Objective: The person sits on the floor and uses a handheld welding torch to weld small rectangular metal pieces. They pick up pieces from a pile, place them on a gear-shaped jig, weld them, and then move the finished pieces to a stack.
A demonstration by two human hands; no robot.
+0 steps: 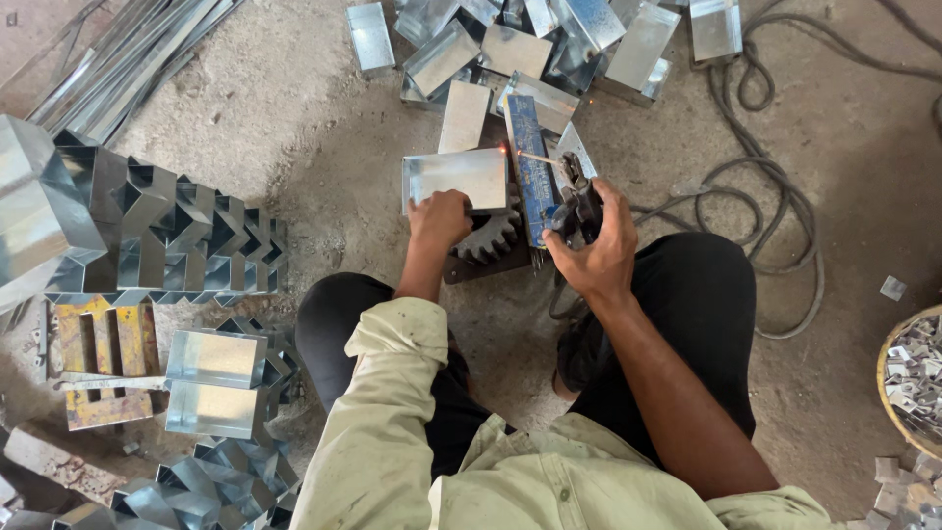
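Left hand (439,218) clamped on near edge of shiny folded sheet-metal box (456,179), long axis left-right | right hand (592,240) gripping black welding electrode holder (574,191), thin rod (536,157) pointing left at box corner.

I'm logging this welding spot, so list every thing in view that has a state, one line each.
Left hand: fingers closed, pressing down the metal box.
Right hand: shut around the welding holder.
Welding rod: tip glowing at the box's edge.
Metal box: lying on its side, open face up.
Gear wheel: flat on the floor under the box.
Cable: looped loose on the floor.
Stacked boxes: nested in a row.
Basket: filled with small metal pieces.
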